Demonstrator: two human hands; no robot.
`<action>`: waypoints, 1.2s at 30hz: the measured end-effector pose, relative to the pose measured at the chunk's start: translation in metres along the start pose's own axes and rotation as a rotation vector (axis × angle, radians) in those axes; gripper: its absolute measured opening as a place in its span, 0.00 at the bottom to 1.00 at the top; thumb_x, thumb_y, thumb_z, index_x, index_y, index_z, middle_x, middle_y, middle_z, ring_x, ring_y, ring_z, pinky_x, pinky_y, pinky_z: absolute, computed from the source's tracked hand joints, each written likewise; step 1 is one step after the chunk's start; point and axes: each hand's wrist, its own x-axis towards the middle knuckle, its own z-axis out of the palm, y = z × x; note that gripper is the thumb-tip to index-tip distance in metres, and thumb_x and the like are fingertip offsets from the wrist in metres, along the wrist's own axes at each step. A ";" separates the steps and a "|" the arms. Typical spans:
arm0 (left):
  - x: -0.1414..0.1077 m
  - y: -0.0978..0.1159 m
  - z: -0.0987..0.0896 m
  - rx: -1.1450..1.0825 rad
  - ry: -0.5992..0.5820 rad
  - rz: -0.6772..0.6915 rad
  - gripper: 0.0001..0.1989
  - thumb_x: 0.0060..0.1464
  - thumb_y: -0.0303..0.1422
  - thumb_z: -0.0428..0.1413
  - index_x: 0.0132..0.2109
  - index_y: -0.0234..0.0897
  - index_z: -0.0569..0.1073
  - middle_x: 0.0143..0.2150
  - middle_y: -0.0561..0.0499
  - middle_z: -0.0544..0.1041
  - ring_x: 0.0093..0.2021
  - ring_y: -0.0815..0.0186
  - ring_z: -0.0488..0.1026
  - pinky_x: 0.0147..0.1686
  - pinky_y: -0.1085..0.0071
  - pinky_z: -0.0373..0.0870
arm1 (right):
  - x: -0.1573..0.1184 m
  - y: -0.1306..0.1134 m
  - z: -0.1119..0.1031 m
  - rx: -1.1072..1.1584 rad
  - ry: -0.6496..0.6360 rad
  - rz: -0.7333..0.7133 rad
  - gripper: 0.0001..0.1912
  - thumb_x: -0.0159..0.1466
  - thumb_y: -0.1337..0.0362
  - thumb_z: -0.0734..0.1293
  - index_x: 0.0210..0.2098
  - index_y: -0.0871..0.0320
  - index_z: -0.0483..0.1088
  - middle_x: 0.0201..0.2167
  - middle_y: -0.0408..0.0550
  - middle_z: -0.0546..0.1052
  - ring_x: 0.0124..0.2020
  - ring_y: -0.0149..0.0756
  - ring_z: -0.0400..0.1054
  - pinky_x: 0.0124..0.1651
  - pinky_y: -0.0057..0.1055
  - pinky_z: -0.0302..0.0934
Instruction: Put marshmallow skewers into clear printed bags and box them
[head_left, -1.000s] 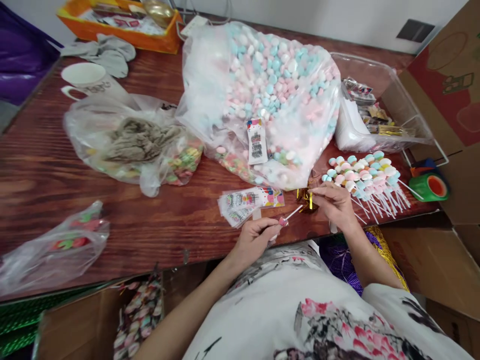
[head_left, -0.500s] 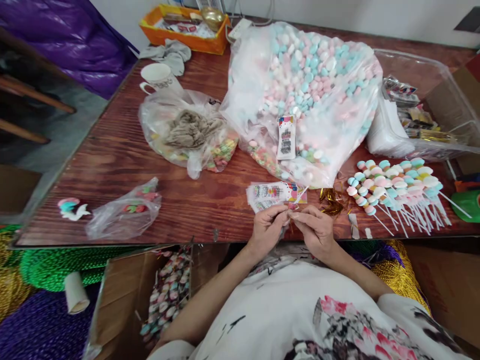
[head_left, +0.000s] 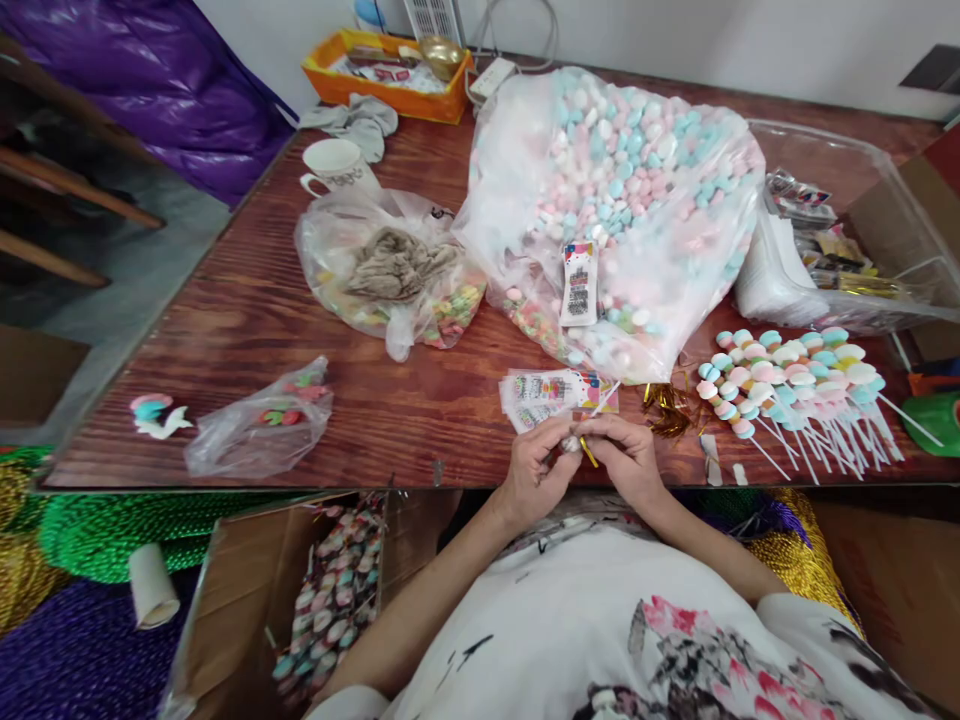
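Note:
My left hand (head_left: 534, 470) is closed at the table's front edge, its fingertips round a small pale piece (head_left: 571, 443) that looks wrapped. Beside it my right hand (head_left: 624, 462) pinches a short gold strip (head_left: 588, 453). The fingertips of both hands nearly meet. A white stick (head_left: 604, 400) rises just behind them, over a fan of printed labels (head_left: 541, 392). Gold tinsel ties (head_left: 667, 408) lie to the right of the labels. Farther right is a pile of candy skewers (head_left: 795, 375) in pink, white and blue on white sticks.
Behind the hands lies a big bag of candies (head_left: 622, 170); a smaller bag (head_left: 390, 270) and a mug (head_left: 337, 165) are to its left. A clear bin (head_left: 847, 150) stands at right. A small plastic bag (head_left: 255, 430) lies front left, above an open carton (head_left: 240, 600).
The gold strip and the pale piece now show between my fingertips, which have shifted slightly. The whole view has tilted a little, so the table items sit lower and farther right.

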 end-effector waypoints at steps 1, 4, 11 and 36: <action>0.000 0.000 0.000 0.009 -0.006 0.024 0.14 0.54 0.23 0.54 0.47 0.35 0.77 0.39 0.47 0.78 0.40 0.65 0.76 0.43 0.69 0.72 | 0.000 -0.001 0.000 0.025 0.009 0.030 0.10 0.59 0.70 0.67 0.35 0.51 0.80 0.32 0.43 0.81 0.35 0.33 0.73 0.42 0.30 0.67; 0.001 0.001 0.001 0.014 -0.035 0.066 0.15 0.53 0.23 0.55 0.48 0.35 0.76 0.39 0.47 0.78 0.40 0.64 0.75 0.42 0.68 0.72 | 0.001 -0.002 0.001 0.064 0.042 0.079 0.08 0.56 0.70 0.68 0.32 0.53 0.80 0.30 0.42 0.81 0.33 0.32 0.73 0.41 0.29 0.68; 0.000 0.003 0.001 -0.091 -0.005 -0.184 0.10 0.56 0.32 0.58 0.44 0.36 0.80 0.38 0.47 0.79 0.40 0.64 0.76 0.45 0.67 0.71 | 0.003 0.003 0.001 0.001 0.019 -0.086 0.08 0.59 0.69 0.67 0.33 0.54 0.79 0.29 0.43 0.80 0.32 0.31 0.73 0.39 0.29 0.67; -0.002 0.008 0.006 -0.503 0.068 -0.661 0.14 0.46 0.40 0.65 0.26 0.32 0.77 0.21 0.52 0.72 0.21 0.74 0.62 0.21 0.76 0.58 | 0.009 -0.003 -0.028 -0.106 -0.336 0.042 0.05 0.62 0.64 0.67 0.31 0.59 0.70 0.26 0.41 0.72 0.29 0.29 0.65 0.35 0.28 0.62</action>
